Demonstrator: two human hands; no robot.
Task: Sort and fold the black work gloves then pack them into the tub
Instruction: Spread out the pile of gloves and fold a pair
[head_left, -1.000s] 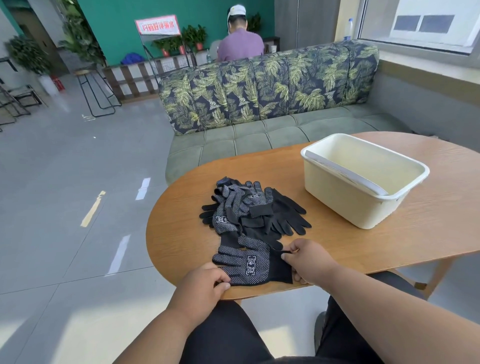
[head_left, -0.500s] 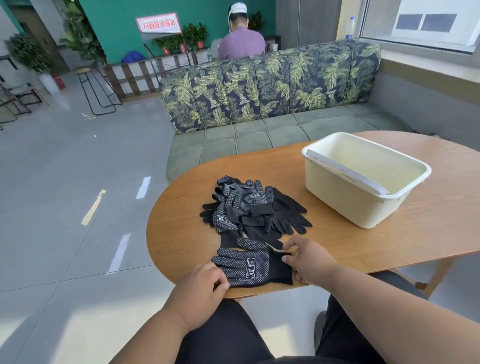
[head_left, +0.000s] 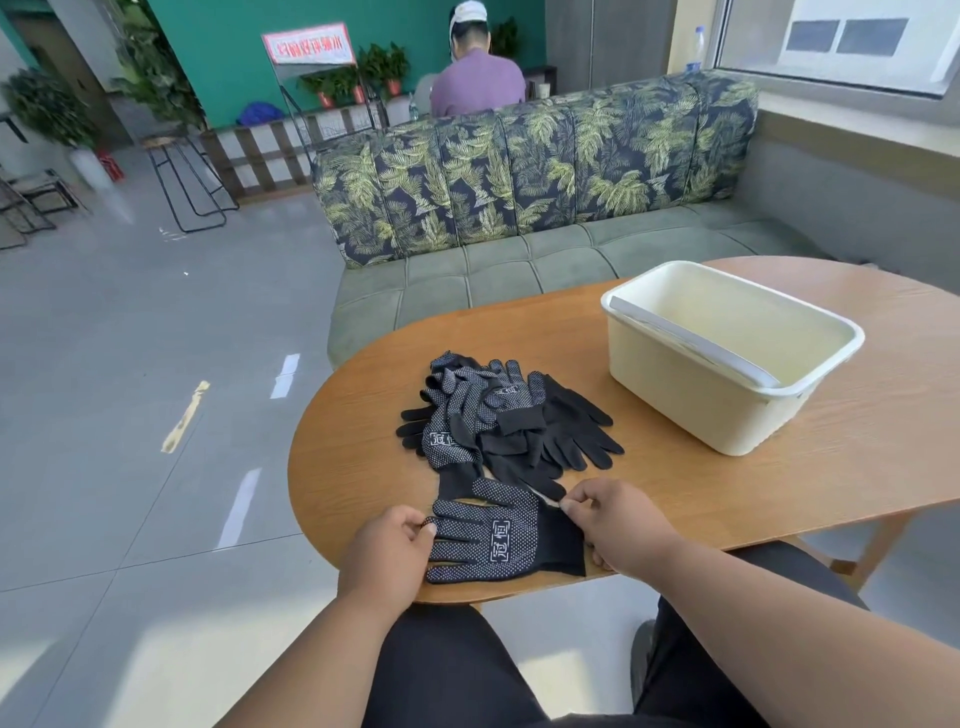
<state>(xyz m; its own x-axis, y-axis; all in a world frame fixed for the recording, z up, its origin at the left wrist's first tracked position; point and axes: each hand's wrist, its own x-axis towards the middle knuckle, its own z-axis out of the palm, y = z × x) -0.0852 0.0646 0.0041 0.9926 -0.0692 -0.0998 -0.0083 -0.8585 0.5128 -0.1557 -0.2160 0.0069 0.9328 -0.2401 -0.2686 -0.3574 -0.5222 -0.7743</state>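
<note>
At six o'clock, our left hand (head_left: 387, 553) and right hand (head_left: 615, 525) pinch one glove (head_left: 506, 535) flat, unfolded. At twelve o'clock the pile (head_left: 498, 421) waits; at two o'clock the tub (head_left: 675, 384) holds no gloves.

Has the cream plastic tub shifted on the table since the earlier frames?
No. The cream rectangular plastic tub sits at the same spot on the oval wooden table, equally far from the black glove pile; only the camera view shifted slightly.

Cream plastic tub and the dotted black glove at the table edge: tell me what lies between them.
Head view: the heap of black work gloves and bare wooden tabletop.
</note>
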